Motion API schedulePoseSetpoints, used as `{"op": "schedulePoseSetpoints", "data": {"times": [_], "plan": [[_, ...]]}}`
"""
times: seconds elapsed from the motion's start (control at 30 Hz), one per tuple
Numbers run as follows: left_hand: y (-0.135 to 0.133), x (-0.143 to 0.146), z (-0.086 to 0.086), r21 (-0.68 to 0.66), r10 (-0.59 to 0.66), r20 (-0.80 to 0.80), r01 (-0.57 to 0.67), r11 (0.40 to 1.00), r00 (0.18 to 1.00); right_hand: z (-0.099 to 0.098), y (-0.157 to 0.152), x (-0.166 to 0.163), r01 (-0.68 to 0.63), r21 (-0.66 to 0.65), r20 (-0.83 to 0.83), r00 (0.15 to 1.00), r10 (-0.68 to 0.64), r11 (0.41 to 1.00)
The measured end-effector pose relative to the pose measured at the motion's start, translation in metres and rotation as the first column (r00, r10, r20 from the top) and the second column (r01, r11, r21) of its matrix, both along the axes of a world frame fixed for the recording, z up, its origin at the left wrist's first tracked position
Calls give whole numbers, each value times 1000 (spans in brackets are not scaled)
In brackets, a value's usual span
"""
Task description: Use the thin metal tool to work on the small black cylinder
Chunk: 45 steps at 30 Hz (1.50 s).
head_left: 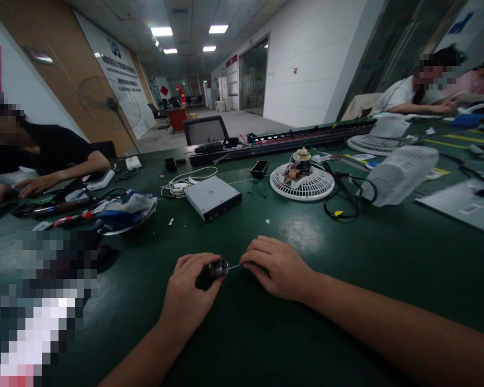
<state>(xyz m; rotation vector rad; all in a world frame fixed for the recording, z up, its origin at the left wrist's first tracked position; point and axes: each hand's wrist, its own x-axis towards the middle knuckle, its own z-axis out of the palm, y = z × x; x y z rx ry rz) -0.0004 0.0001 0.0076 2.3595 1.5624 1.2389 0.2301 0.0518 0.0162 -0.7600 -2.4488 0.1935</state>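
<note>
My left hand [187, 298] is closed around a small dark cylinder with a silver metal end [213, 270], held just above the green table [266, 344]. My right hand [276, 267] is curled into a pinch on a thin metal pin or wire [234, 266] that pokes toward the cylinder's silver end. The two hands sit close together near the table's front middle, a few centimetres apart. What the rest of the cylinder looks like is hidden by my left fingers.
Behind the hands lie a grey disc drive [212, 198], a white fan grille with a bare motor on it [302, 181], a white fan housing [399, 174], black cables [347, 201] and a cloth-filled dish [125, 212]. Other people sit at the left [44, 161] and far right [419, 91].
</note>
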Motion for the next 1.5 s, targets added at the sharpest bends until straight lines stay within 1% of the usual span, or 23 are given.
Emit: {"op": "schedulePoseSetpoints", "data": {"times": [0.1, 0.13, 0.23, 0.33, 0.37, 0.47, 0.5, 0.6, 0.63, 0.7, 0.73, 0.83, 0.87, 0.93, 0.97, 1.07, 1.1, 1.2, 1.23, 1.3, 1.4, 1.47, 1.5], "plan": [[0, 1, 1, 27, -54, -15, 54, 998, 998, 0, -1, -1, 84, 20, -15, 996, -84, 996], [0, 1, 1, 31, -54, -16, 55, 998, 998, 0, -2, -2, 85, 10, -3, 996, -85, 996], [1, 1, 1, 38, -72, -24, 73, 997, 997, 2, -1, -2, 3, -40, 27, 1000, -2, 999], [1, 1, 1, 37, -85, -24, 86, 996, 996, 2, -1, -1, 73, -56, 25, 997, -71, 996], [1, 1, 1, 34, -81, -23, 82, 996, 996, 2, -1, -1, 76, -64, 34, 997, -74, 995], [1, 1, 1, 34, -85, -30, 86, 996, 996, 1, 0, -1, -14, -102, 66, 998, 21, 995], [1, 1, 1, 34, -92, -34, 94, 995, 995, 1, -1, -1, -1, -108, 65, 998, 8, 994], [2, 1, 1, 23, -91, -37, 92, 995, 995, 0, -2, -2, 142, -114, 57, 989, -136, 983], [2, 1, 1, 22, -86, -35, 86, 996, 996, 0, -2, -3, 139, -118, 65, 989, -132, 983], [2, 1, 1, 27, -83, -31, 84, 996, 996, 0, -2, -3, 55, -122, 86, 995, -45, 991], [2, 1, 1, 30, -88, -31, 89, 996, 996, 0, -2, -3, 35, -122, 90, 996, -24, 992], [2, 1, 1, 28, -102, -41, 103, 994, 994, -1, -1, -2, 97, -119, 94, 992, -86, 988], [2, 1, 1, 27, -103, -43, 105, 994, 994, -1, 0, -2, 88, -122, 101, 992, -76, 989], [2, 2, 2, 30, -114, -45, 115, 993, 993, -2, -1, -2, 8, -124, 114, 993, 6, 992], [2, 2, 2, 33, -123, -46, 124, 992, 991, -2, -2, -2, -10, -117, 114, 993, 23, 993], [2, 2, 3, 25, -112, -35, 113, 993, 993, -1, -4, -4, 79, -87, 99, 993, -70, 993], [2, 2, 4, 15, -90, -24, 90, 996, 996, 0, -4, -4, 87, -87, 106, 991, -78, 992], [2, 1, 4, -13, -41, -5, 41, 999, 999, 2, -4, -5, 59, -106, 149, 988, -42, 993], [2, 1, 3, -18, -34, -5, 34, 999, 999, 2, -3, -5, 85, -109, 162, 985, -67, 990], [2, -1, 1, -23, -10, -4, 10, 1000, 1000, 2, -1, -4, 189, -109, 175, 970, -168, 976], [3, -2, -2, -38, 55, 10, -55, 998, 998, 0, 1, -3, 332, -118, 197, 931, -306, 936], [3, -3, -3, -46, 81, 11, -80, 996, 997, -1, 2, -3, 386, -119, 229, 907, -353, 915], [3, -3, -3, -48, 86, 8, -86, 995, 996, -1, 3, -3, 382, -122, 235, 908, -347, 916]]}}
